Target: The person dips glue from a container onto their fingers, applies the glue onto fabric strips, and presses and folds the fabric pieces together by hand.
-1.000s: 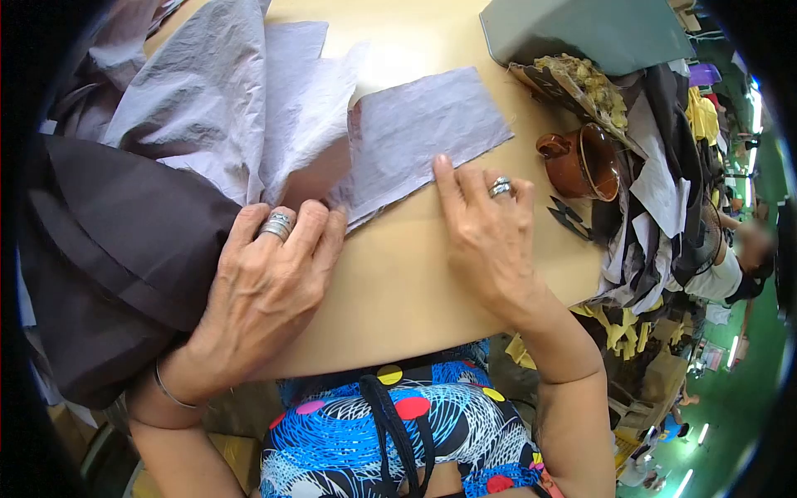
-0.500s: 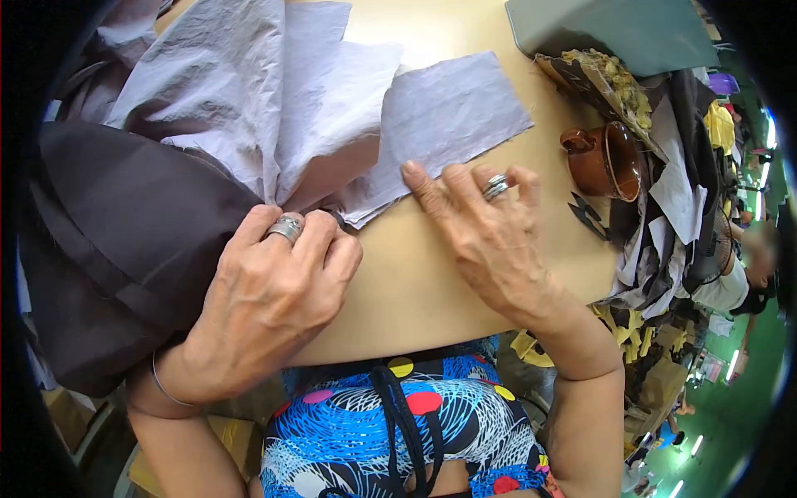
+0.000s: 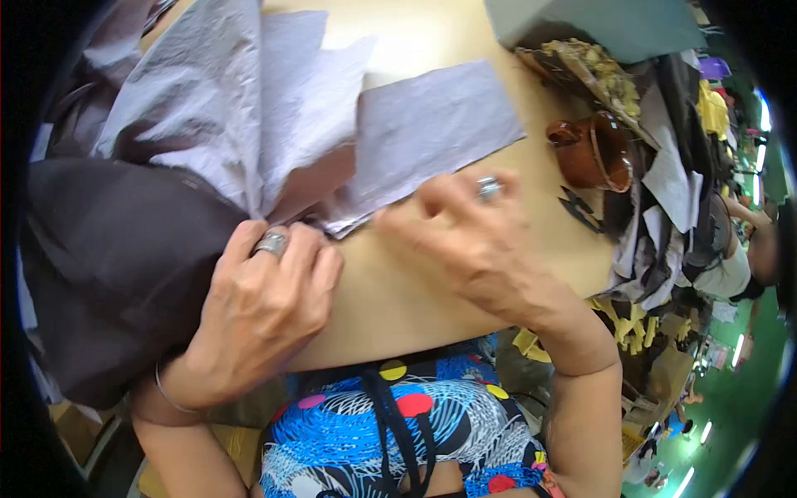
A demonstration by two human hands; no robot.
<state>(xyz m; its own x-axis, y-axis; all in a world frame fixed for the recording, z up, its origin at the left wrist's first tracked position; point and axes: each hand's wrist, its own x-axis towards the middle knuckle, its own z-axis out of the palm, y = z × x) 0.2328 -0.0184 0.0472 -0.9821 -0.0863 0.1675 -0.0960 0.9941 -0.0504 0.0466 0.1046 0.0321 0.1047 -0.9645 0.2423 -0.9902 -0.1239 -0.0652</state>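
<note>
My left hand, with a ring on one finger, is closed on the gathered edge of the cloth where dark brown fabric meets pale grey-mauve fabric. Its fingertips are hidden under the hand. From there a flat, four-sided grey cloth piece stretches to the right across the table. My right hand, also ringed, hovers by that piece's lower edge. Motion smears its fingers, which look bent; I cannot tell whether they touch the cloth.
The light wooden table curves toward my body. On its right side stand a brown glazed mug and black thread snips. Beyond them lie fabric scraps and a grey bin. Another person is at far right.
My right hand has shifted slightly left and down, its index finger drawn back from the cloth edge. The left hand keeps its hold. The whole view has shifted a little.
</note>
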